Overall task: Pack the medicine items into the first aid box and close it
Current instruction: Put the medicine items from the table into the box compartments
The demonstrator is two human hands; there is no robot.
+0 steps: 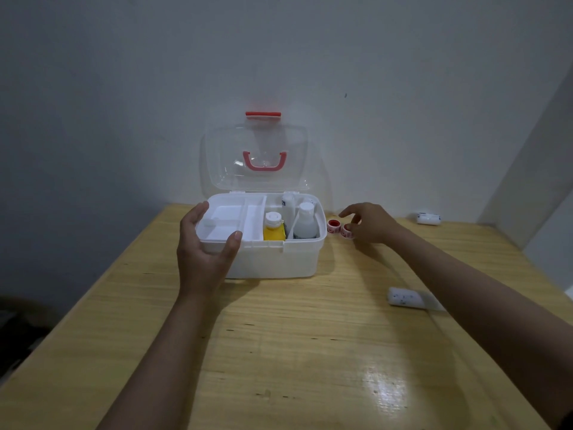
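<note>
The white first aid box (pixel 279 259) stands open on the table, its clear lid (pixel 257 156) with a red handle upright against the wall. A white inner tray (pixel 229 218) fills the box's left half. To its right, inside the box, stand a yellow bottle (pixel 273 231), a clear white-capped bottle (pixel 305 223) and a white container (pixel 288 203). My left hand (pixel 201 256) holds the tray's left end, thumb on the front rim. My right hand (pixel 370 223) hovers with loose fingers over two small red-and-white tape rolls (pixel 334 227) just right of the box.
A white bandage roll (pixel 406 297) lies on the wooden table (pixel 294 352) under my right forearm. Another roll (pixel 428 218) lies at the far right by the wall. The wall is directly behind the box, and the table's left edge drops into a dark area.
</note>
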